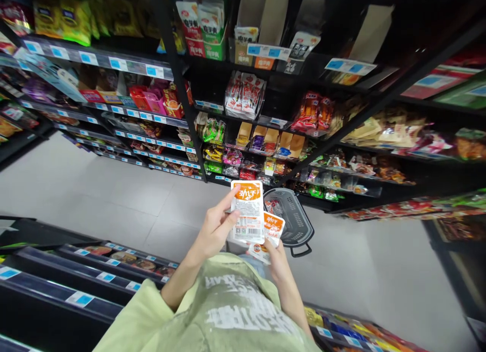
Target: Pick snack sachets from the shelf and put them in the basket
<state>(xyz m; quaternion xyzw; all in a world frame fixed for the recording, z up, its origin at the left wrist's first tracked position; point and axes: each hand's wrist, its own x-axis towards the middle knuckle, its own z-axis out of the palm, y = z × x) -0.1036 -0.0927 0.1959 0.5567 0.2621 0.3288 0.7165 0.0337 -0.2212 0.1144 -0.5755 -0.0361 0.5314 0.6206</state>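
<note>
My left hand [215,229] is closed on a white and orange snack packet [248,211], held upright with its barcode side facing me. My right hand [274,250] grips a second, similar white and orange packet [270,232], partly hidden behind the first one. Both hands are raised in front of my chest, above my light green printed shirt [228,311]. A dark grey shopping basket [292,220] stands on the floor just beyond the packets, with a few red packets inside it.
Black shelves [243,119] stocked with snack bags and blue price tags face me across a grey tiled aisle [114,195]. More shelves [76,281] run close along my left and lower right sides. Open floor stretches to the right of the basket.
</note>
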